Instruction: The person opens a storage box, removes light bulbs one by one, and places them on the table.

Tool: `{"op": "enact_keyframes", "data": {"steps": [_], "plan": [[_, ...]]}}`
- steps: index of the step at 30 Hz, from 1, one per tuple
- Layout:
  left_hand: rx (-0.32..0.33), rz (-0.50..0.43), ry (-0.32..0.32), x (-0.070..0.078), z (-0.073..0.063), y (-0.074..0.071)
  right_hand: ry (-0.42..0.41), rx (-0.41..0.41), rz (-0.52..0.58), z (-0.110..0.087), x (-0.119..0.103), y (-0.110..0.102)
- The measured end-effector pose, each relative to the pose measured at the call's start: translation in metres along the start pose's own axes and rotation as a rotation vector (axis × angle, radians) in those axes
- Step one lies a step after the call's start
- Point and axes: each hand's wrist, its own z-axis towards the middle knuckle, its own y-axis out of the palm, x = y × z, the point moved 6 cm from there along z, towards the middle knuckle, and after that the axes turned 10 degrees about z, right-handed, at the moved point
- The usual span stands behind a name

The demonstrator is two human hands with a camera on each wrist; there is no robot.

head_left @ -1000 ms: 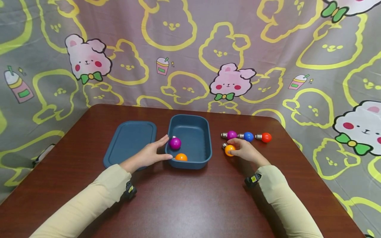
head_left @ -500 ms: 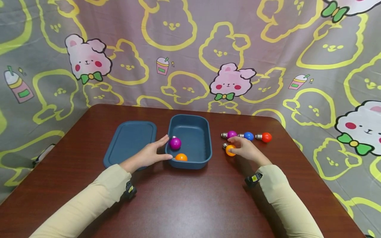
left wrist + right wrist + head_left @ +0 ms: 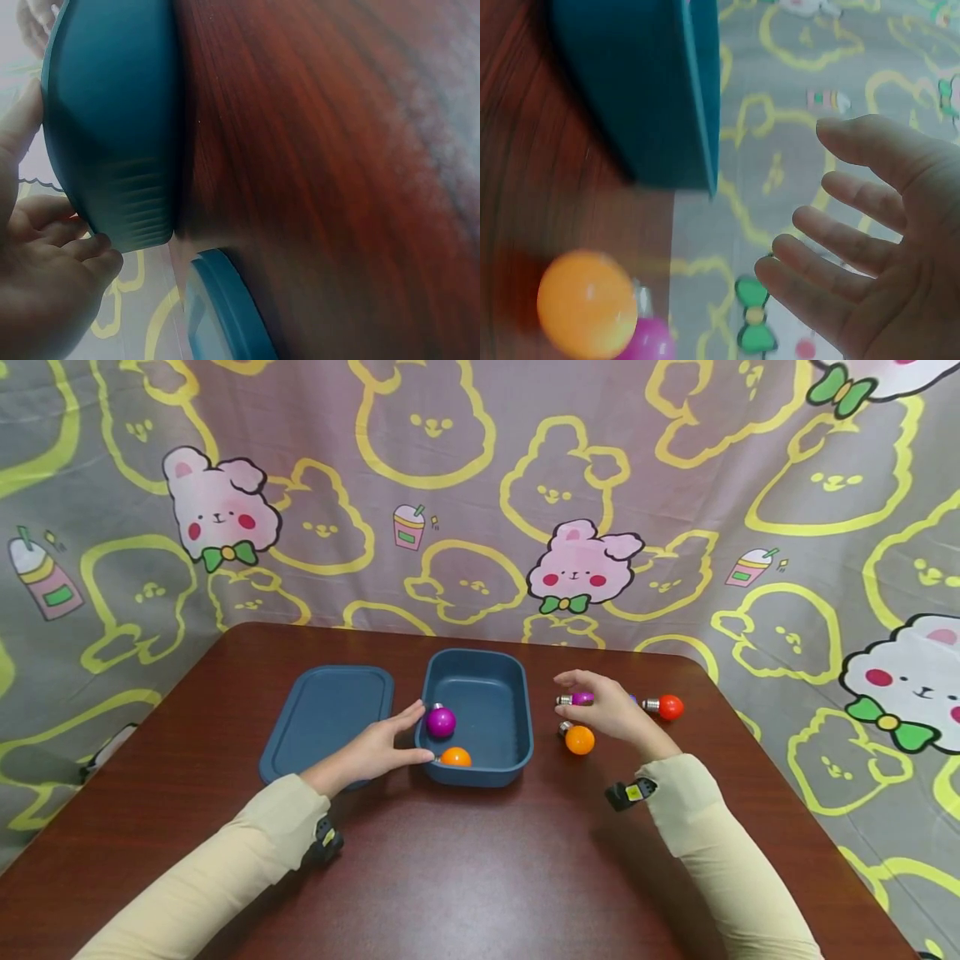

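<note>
The right hand (image 3: 618, 710) has come off the near orange bulb (image 3: 580, 741) and shifted away from the person, leaving that bulb uncovered on the brown table (image 3: 465, 860). The blue box (image 3: 480, 777) stands uncovered, its lid (image 3: 330, 718) flat to the left. The left hand (image 3: 378, 747) is spread along the box's left side, thumb and fingers touching its edge but not clenched. The right fingers are parted and slightly bent, grasping nothing. Between them and the thumb shows the far purple bulb (image 3: 582, 699), its long axis running left to right, metal base towards the box; the right hand is much the nearer. The near orange bulb lies on the person's side of the thumb, base slanting away and left. A red bulb (image 3: 670, 707) lies further right; a boxed purple bulb (image 3: 441, 723) and a boxed orange bulb (image 3: 456, 757) rest inside.
</note>
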Motion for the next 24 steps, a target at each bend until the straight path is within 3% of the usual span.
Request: {"op": "enact_keyframes", "data": {"steps": [12,24], "plan": [[0.0,-0.008,-0.005,0.0,0.001,0.0,-0.136,-0.133,0.021,0.014,-0.038,0.053],[-0.016,-0.012,-0.015,-0.001,0.001,0.0,-0.153,-0.323,0.051,0.022,-0.045,0.111]]}}
